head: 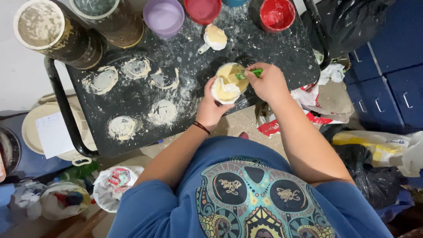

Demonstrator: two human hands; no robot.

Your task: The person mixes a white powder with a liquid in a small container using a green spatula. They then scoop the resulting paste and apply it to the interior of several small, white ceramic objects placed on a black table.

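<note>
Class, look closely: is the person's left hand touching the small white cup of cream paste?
Touching: the head view shows the left hand wrapped around the white cup, fingers against its side.

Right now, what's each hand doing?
Left hand: closed around a small white cup of cream-coloured paste.
Right hand: closed on a green-handled tool in the cup.

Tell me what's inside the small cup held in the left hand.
The cup in the left hand holds pale yellow paste; a green tool dips in. Its bottom is covered.

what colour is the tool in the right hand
Green; the tool in the right hand shows best in the head view.
</note>
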